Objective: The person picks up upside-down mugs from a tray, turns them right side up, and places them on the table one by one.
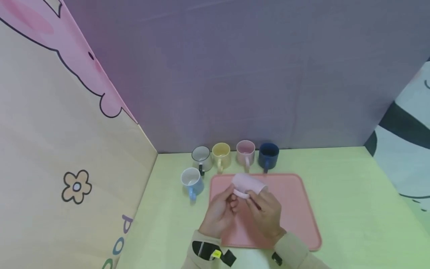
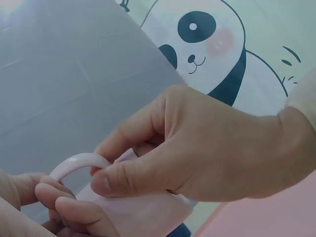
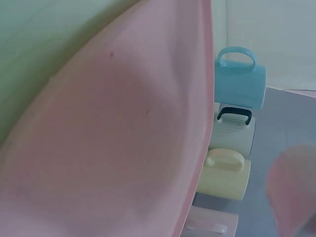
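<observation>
Both hands hold a pale pink mug (image 1: 248,184) on its side just above a pink mat (image 1: 292,209), its handle (image 2: 74,165) turned toward me. My left hand (image 1: 231,197) grips the mug's near end with curled fingers (image 2: 59,200) by the handle. My right hand (image 1: 252,198) pinches the handle between thumb (image 2: 123,178) and fingers. The left wrist view shows the mug's body (image 2: 143,215) under the right hand. In the right wrist view the right hand itself is out of sight.
Behind the mat stand a white mug with a black handle (image 1: 201,157), a yellow mug (image 1: 221,154), a pink mug (image 1: 245,151) and a navy mug (image 1: 268,155). A light blue mug (image 1: 191,181) sits left of the mat. Patterned cloth walls enclose the green table (image 1: 352,209).
</observation>
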